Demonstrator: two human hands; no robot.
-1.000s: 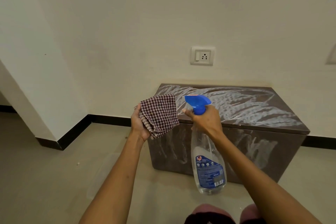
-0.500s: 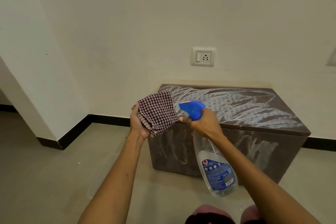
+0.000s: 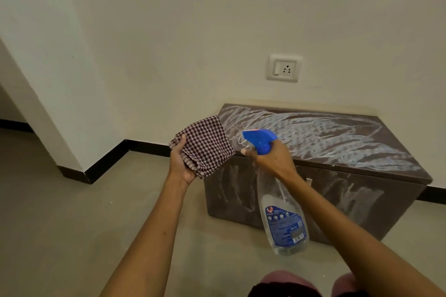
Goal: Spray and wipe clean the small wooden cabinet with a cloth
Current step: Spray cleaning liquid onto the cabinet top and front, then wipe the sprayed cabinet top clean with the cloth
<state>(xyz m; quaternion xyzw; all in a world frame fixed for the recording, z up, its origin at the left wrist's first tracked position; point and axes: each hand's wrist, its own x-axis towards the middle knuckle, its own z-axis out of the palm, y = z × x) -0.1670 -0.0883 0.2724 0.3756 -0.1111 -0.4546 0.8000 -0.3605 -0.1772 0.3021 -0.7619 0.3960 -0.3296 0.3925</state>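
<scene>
A small dark brown wooden cabinet (image 3: pixel 350 190) stands on the floor against the wall, its top and front streaked with white smears. My left hand (image 3: pixel 179 164) holds a folded maroon-and-white checked cloth (image 3: pixel 205 143) up in front of the cabinet's left corner. My right hand (image 3: pixel 272 159) grips the neck of a clear spray bottle (image 3: pixel 283 219) with a blue trigger head, the nozzle pointing left toward the cloth. The bottle hangs down in front of the cabinet's front face.
A white wall socket (image 3: pixel 284 69) sits above the cabinet. A wall corner with black skirting (image 3: pixel 101 166) juts out at the left. Beige floor (image 3: pixel 72 224) lies in front and to the left. My knees (image 3: pixel 287 282) show at the bottom edge.
Both hands shifted slightly left and the cloth rose a little. The bottle's body swung back from the right to hang more upright.
</scene>
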